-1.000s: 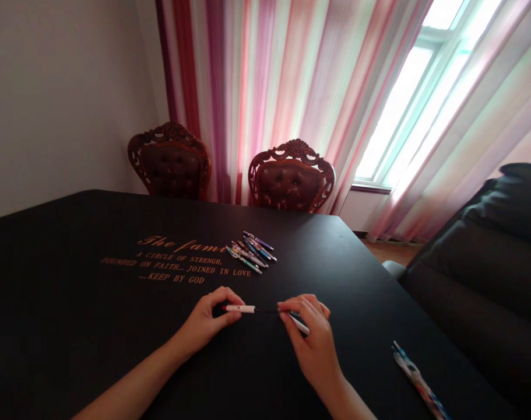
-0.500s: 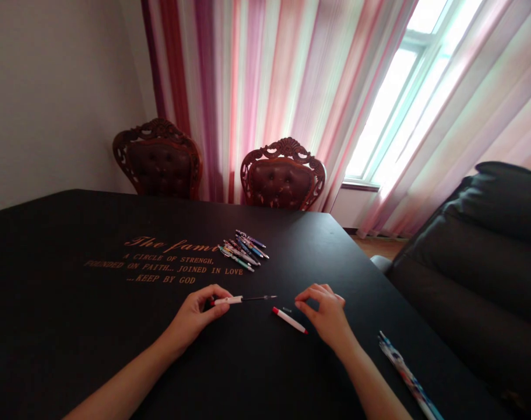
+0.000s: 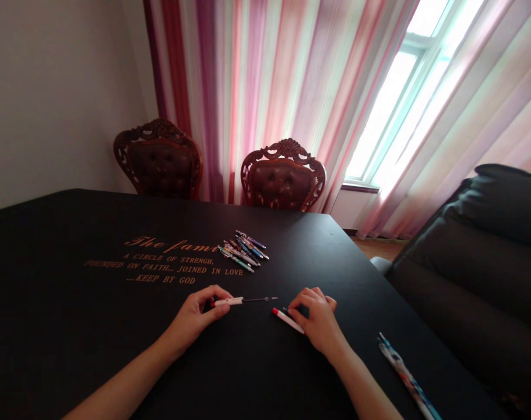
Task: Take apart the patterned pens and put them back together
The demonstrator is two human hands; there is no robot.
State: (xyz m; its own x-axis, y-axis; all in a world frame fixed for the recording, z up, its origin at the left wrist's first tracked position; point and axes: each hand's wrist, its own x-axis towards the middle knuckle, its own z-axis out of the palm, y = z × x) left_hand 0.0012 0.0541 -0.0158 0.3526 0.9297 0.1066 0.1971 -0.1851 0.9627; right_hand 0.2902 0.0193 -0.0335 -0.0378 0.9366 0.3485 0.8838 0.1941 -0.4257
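My left hand (image 3: 199, 312) pinches the white upper half of a pen (image 3: 228, 301); its thin dark refill (image 3: 260, 299) sticks out to the right, just above the black table (image 3: 94, 326). The pen's other half, a white barrel with a red end (image 3: 286, 319), lies on the table. My right hand (image 3: 320, 321) rests over the barrel's right end with fingers curled down. Its fingertips close at a tiny dark part (image 3: 286, 309) beside the barrel; what they grip is hidden.
A heap of several patterned pens (image 3: 243, 249) lies farther back next to gold lettering (image 3: 160, 262). More patterned pens (image 3: 405, 376) lie by the right table edge. Two carved chairs (image 3: 282, 178) stand behind, with a dark sofa (image 3: 479, 262) at the right.
One second ago both hands held the pen together. It came apart, the barrel was laid on the table, and my right hand has now moved back left over it.
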